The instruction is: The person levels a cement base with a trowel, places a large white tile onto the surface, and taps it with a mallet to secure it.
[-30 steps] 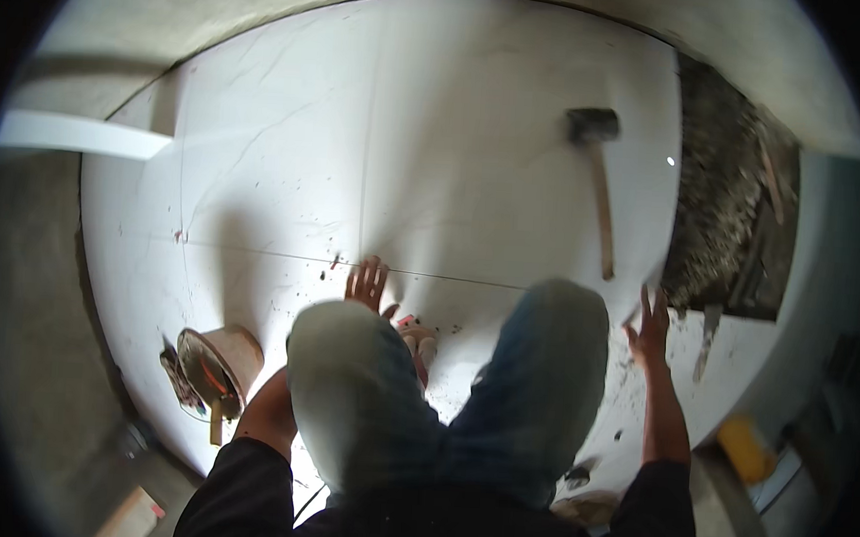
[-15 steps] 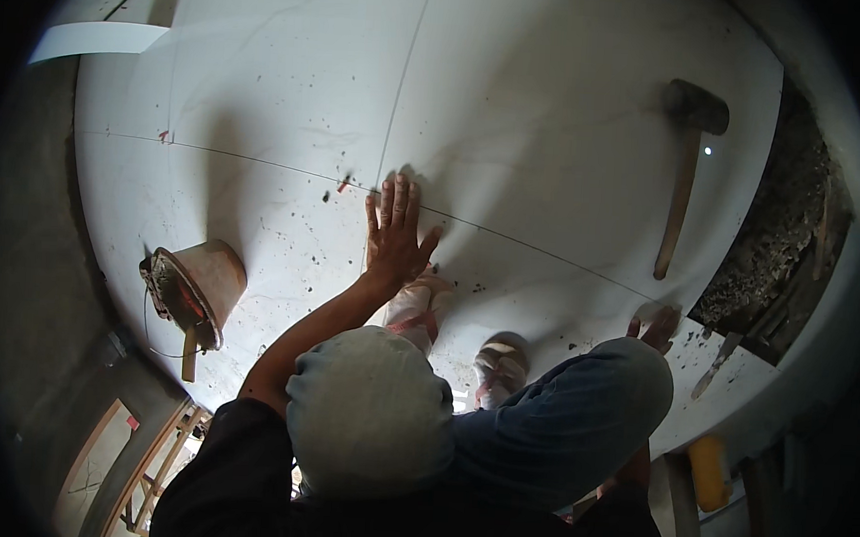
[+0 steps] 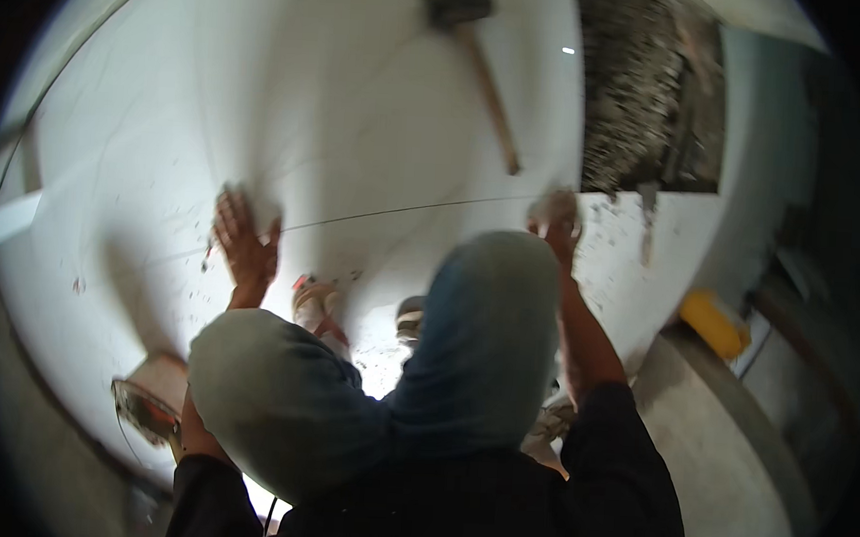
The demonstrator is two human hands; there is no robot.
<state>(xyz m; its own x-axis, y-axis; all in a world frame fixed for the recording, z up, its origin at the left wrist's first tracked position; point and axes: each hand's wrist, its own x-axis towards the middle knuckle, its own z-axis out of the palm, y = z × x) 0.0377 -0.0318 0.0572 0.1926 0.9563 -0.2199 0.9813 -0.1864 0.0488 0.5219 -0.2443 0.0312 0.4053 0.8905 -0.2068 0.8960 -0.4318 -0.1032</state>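
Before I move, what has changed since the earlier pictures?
The left hand has moved forward since the first picture, farther across the tile seam; the camera view shifted too. Nothing visibly grasped or released. Mallet and bucket stay put, right hand near the opening.

An unfinished room appears as a tiling site, where large white floor tiles with faint grey veining [image 3: 388, 140] stop at a rough, rectangular patch of lumpy grey-brown rubble [image 3: 628, 99]. A black-headed mallet with a wooden handle [image 3: 483, 85] lies on the tiles, a round, brownish bucket [image 3: 162, 379] sits at left, and a bare, grey, concrete-like surface [image 3: 717, 459] shows at lower right.
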